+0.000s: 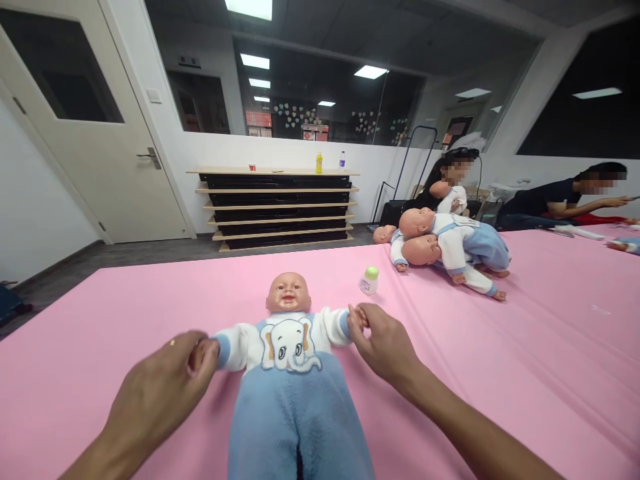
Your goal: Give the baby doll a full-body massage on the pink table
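Observation:
A baby doll point(295, 400) lies on its back on the pink table cover point(165, 293), its head away from me. It wears a white and blue outfit with an elephant on the chest. My left hand point(167, 377) is closed round the doll's hand on the left side. On the other side, my right hand point(383, 337) pinches the doll's other hand between thumb and fingers. Both doll arms are stretched out sideways. A small white bottle with a green cap point(369, 281) stands just beyond my right hand.
Several more dolls point(460, 240) lie piled at the right back of the table. Behind them sits a person point(445, 173) with a doll; another person point(560, 193) leans at the far right. Stacked boards point(277, 207) stand by the wall, and a door point(95, 133) is at left.

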A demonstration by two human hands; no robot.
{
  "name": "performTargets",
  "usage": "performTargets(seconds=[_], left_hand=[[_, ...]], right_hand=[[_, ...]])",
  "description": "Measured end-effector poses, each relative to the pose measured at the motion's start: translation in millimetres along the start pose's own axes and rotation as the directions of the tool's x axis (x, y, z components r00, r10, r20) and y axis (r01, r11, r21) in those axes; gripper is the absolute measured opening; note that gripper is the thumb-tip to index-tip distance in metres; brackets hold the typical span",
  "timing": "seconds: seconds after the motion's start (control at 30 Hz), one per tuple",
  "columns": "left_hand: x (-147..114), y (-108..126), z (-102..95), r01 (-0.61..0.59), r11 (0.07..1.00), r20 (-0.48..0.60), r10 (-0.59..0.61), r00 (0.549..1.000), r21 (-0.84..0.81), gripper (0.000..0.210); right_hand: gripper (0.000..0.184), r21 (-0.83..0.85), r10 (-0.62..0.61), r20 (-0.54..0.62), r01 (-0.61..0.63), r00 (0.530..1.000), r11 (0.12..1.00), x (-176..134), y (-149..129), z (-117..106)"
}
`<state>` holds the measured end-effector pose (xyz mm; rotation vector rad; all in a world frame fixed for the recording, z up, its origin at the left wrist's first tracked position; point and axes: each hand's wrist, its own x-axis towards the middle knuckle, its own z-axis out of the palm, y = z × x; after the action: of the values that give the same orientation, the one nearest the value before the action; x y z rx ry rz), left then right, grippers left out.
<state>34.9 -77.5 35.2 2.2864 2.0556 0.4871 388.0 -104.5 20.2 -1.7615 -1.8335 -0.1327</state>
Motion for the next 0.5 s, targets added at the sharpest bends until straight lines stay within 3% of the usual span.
performTargets(seconds=[0.07, 0.13, 0.27, 0.37, 0.5], left_hand=[[45.3, 9.0, -4.8, -0.02, 0.999, -0.026, 0.021, 0.999, 0.032, 0.033], [92.9, 15.1, 4.2, 0.007, 0.998, 0.0, -0.007, 1.0, 0.059, 0.031], [168.7, 19.8, 52.5, 0.041, 0.994, 0.145, -0.055, 0.988, 0.097, 0.027], [193.9, 21.0, 94.1, 0.04, 0.993, 0.261, -0.069, 0.963, 0.114, 0.029], [198.8, 23.6, 130.1, 0.043, 0.994, 0.336, -0.075, 0.939, 0.102, 0.035]], right_hand=[[0.03, -0.041, 0.044, 0.041, -0.042, 0.998, 0.998, 40.7, -4.2, 11.8], [0.031, -0.081, 0.107, 0.098, -0.099, 0.989, 0.992, 77.4, -5.3, 32.4], [0.036, -0.143, 0.233, 0.259, -0.202, 0.937, 0.969, 123.9, -1.0, 83.6], [0.033, -0.171, 0.28, 0.355, -0.233, 0.892, 0.957, 134.2, 5.5, 116.2], [0.032, -0.194, 0.3, 0.457, -0.235, 0.837, 0.952, 134.9, 13.7, 140.5]])
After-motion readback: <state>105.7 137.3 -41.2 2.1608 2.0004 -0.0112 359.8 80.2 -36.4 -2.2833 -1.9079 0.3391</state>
